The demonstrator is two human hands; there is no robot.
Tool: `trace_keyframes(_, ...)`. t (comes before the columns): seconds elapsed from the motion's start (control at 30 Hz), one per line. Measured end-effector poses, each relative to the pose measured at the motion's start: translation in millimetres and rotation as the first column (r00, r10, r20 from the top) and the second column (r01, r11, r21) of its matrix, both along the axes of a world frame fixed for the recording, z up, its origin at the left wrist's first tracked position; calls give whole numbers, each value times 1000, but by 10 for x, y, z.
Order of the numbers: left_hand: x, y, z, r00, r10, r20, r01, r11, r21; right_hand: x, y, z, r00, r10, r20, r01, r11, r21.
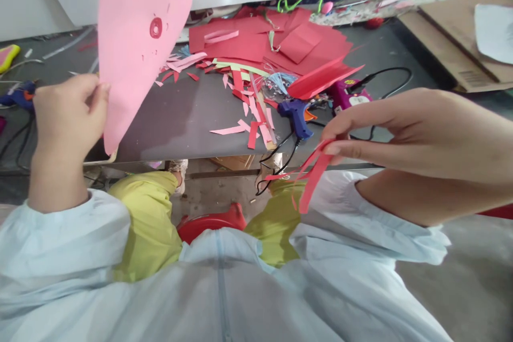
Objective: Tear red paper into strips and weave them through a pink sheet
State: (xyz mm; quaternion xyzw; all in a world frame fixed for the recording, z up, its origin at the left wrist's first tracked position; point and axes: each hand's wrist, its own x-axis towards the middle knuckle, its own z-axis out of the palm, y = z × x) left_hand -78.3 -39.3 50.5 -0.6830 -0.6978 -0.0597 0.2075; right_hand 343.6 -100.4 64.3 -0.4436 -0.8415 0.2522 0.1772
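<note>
My left hand (74, 117) is closed on the edge of a large pink paper cutout (140, 26), raised above the left part of the table. The cutout bears a dark red ring mark and several small marks. Between thumb and fingers, my right hand (372, 128) pinches a few narrow red paper strips (315, 181) that dangle past the table's front edge. Just left of that hand lies a blue glue gun (297, 117) with a black cord. Loose pink and red paper scraps (250, 112) are scattered between the two hands.
Red paper sheets (236, 40) are piled at the back of the table (176, 117). A purple box (348, 97) with a black cable sits at right. Flattened cardboard (449, 43) lies at far right, another blue glue gun (20, 95) at far left. A red stool (212, 223) shows below me.
</note>
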Motion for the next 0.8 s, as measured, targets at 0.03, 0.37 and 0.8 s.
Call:
trace_keyframes(0.03, -16, 4, 6, 1000, 6, 10, -6, 1000, 10, -3, 0, -2, 1000, 2, -2, -2, 1000, 2)
trace_keyframes(0.37, -65, 6, 72, 996, 65, 60, -72, 990, 119, -13, -20, 0, 1000, -25, -2, 24, 999, -27)
trace_keyframes(0.8, 212, -136, -89, 995, -87, -45, 81, 989, -128, 10, -29, 45, 998, -67, -7, 65, 989, -132)
